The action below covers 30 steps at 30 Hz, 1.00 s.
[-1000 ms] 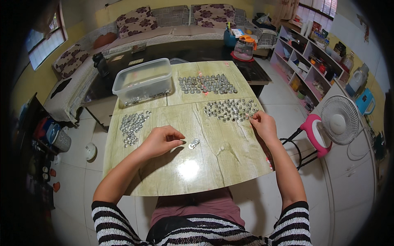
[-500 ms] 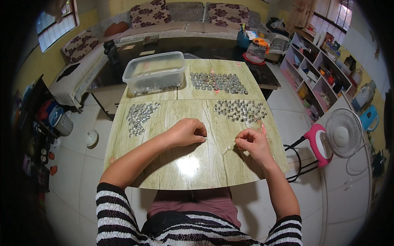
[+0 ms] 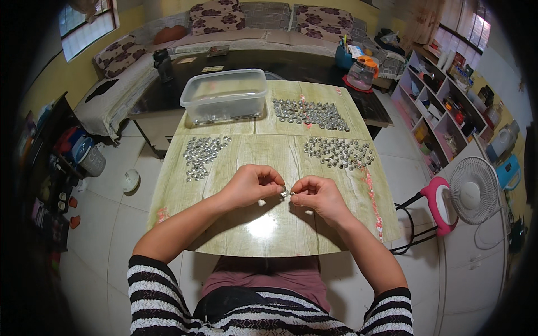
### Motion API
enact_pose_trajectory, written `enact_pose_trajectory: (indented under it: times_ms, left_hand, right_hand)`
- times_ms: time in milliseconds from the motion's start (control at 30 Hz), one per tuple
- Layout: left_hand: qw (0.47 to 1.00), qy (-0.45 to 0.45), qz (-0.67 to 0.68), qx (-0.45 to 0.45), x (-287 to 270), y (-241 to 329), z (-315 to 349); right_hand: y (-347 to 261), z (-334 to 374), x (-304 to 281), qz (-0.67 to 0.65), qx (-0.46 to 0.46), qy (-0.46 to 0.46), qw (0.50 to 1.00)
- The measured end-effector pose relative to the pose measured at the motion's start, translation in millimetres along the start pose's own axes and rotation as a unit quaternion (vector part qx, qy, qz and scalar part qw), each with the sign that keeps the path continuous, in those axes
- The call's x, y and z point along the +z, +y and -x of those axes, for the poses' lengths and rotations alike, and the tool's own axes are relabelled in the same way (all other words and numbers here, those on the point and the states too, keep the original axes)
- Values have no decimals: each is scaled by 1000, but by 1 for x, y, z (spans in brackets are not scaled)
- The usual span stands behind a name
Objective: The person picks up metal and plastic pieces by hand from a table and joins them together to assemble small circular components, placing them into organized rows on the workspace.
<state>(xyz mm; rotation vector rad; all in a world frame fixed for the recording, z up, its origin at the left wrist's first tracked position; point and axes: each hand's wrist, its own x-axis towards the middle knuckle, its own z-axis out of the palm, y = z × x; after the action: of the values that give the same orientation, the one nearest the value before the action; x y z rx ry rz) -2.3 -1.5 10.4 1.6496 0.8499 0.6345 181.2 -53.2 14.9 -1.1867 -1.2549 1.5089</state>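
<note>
Above the middle of the table, my left hand [image 3: 250,183] pinches a small shiny metal piece [image 3: 283,194] between thumb and fingertips. My right hand [image 3: 323,199] is closed in a pinch just beside it, on a tiny dark metal piece [image 3: 292,194]. The two pieces are close together; whether they touch I cannot tell. Beyond my left hand lies a loose group of clear, shiny round pieces [image 3: 203,154]. Past my right hand spreads a group of small metal pieces with upright stems [image 3: 339,152]. Farther back, round metal pieces [image 3: 310,113] sit in rows.
A clear plastic tub [image 3: 224,98] with small pieces in its bottom stands at the far left of the greenish wood-patterned table [image 3: 252,229]. Behind is a dark table [image 3: 235,60]. A white fan [image 3: 472,185] on a pink-rimmed stool stands right, near shelves.
My right hand has moved left to meet my left hand, which stays near the table's middle. The whole view has shifted slightly to the right.
</note>
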Motion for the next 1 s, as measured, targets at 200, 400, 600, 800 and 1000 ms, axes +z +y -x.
enact_pose_trajectory:
  times_ms: [200,400,600,800,1000]
  left_hand:
    - [993,60,93,32,1,-13,13]
    - [991,91,84,52,1,-18,14]
    - [991,99,64,58,0,-18,12]
    - [988,53,142,-1,4,-21,11]
    - [992,65,103,34,7,-20,12]
  right_hand:
    - [13,-16,20,-8,-74,-1,997]
    - [11,-17,30,-13,-53,15,998]
    - [20,-19,27,-59,-88,16,994]
    - [19,-17,24,-114,-59,6,992]
    - [20,-18,25,-133,-49,14,990]
